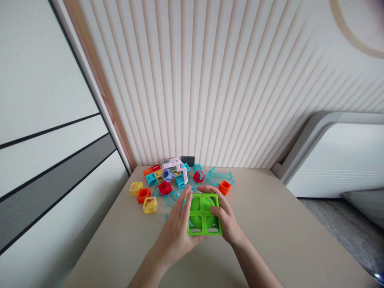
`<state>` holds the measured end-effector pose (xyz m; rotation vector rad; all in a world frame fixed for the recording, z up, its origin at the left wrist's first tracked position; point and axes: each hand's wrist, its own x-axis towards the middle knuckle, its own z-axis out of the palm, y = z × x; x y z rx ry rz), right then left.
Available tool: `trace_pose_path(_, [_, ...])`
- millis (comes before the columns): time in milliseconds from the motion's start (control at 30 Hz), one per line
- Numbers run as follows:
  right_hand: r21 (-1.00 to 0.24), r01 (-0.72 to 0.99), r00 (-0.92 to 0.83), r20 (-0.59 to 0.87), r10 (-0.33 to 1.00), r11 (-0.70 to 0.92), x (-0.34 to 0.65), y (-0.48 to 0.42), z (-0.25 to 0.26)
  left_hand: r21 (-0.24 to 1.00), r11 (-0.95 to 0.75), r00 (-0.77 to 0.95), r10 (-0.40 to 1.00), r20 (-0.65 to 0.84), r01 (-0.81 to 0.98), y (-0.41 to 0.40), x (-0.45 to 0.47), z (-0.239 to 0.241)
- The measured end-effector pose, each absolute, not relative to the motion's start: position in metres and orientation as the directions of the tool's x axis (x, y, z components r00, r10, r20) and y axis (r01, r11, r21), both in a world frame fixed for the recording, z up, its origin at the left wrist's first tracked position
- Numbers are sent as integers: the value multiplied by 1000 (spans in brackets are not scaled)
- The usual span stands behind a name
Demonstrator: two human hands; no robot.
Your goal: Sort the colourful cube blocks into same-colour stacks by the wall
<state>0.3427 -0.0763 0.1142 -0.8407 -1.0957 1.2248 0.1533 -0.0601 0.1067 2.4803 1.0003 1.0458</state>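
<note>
Between my hands is a bright green plastic block (205, 214), a square frame with a two-by-two grid of rounded openings, held up above the table. My left hand (177, 224) is wrapped along its left side and under its lower edge. On the right side, my right hand (225, 218) grips it, with the thumb lying across the front face and the fingers behind the top edge. What the hidden fingers touch at the back cannot be seen. Beyond the hands lie a red cube block (165, 188) and an orange cube block (224, 187).
Yellow (149, 205) and orange (143, 195) cube blocks lie at the left of the table (270, 232). Behind are several coloured blocks, a pale purple chain-like piece (177, 164), translucent teal track parts (220, 175) and a black box (188, 161) by the ribbed wall.
</note>
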Motion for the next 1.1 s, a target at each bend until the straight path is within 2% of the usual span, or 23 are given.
trace_pose_path(200, [-956, -261, 14, 137, 990, 136, 338, -77, 132, 481, -757, 478, 653, 588, 443, -60, 156, 107])
trace_pose_path(367, [-925, -379, -27, 33, 999, 20, 334, -76, 142, 473, -768, 481, 640, 599, 432, -59, 158, 113])
trace_pose_path(467, [-923, -386, -24, 3, 1000, -6, 334, -77, 143, 493, -753, 485, 658, 576, 437, -59, 157, 113])
trace_pose_path(800, [-978, -164, 103, 114, 988, 130, 320, -83, 138, 490, -686, 306, 700, 645, 538, -59, 164, 100])
trace_pose_path(867, [-980, -141, 126, 126, 984, 143, 320, -81, 135, 532, -681, 299, 714, 633, 503, -62, 165, 99])
trace_pose_path(967, [-982, -123, 91, 135, 987, 146, 330, -76, 133, 683, -649, 325, 760, 563, 335, -64, 157, 102])
trace_pose_path(1033, [-984, -38, 48, 171, 984, 173, 341, -74, 136, 804, -555, 318, 818, 480, 213, -62, 149, 108])
trace_pose_path(1100, [-969, 103, -6, 224, 975, 223, 350, -73, 143, 885, -434, 307, 876, 372, 167, -56, 144, 115])
